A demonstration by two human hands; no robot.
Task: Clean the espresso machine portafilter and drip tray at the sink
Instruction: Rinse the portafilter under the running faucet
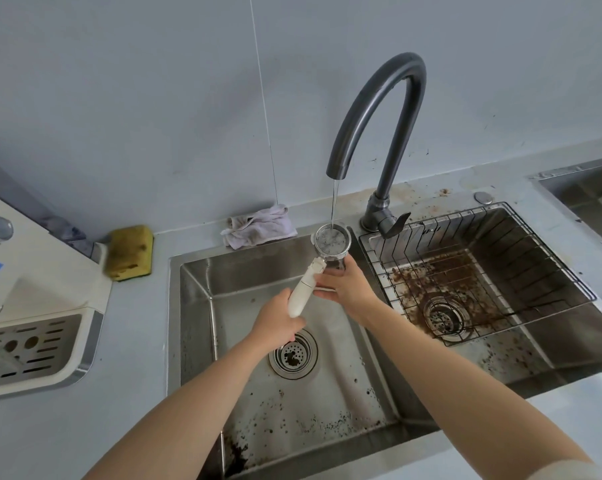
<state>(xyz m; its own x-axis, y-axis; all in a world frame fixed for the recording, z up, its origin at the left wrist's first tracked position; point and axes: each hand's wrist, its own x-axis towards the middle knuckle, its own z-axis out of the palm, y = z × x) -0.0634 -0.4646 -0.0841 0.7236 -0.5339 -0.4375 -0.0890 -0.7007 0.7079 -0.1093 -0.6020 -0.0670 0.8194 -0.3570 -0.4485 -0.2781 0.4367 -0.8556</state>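
The portafilter (331, 240) has a round metal basket and a white handle, and it is held over the left sink basin (244, 282). A thin stream of water from the dark curved faucet (379, 109) falls into the basket, which looks full of water. My left hand (275, 318) grips the lower end of the white handle. My right hand (344, 285) holds the portafilter under its head, fingers around the spout part. The drip tray (39, 344), white with a slotted metal grate, sits in the espresso machine on the counter at the left.
The right basin (542, 344) holds a wire rack (472, 271) and is smeared with coffee grounds around its drain. Grounds also speckle the left basin's front. A yellow sponge (130, 252) and a crumpled cloth (258, 225) lie behind the sink. The faucet lever (394, 224) points forward.
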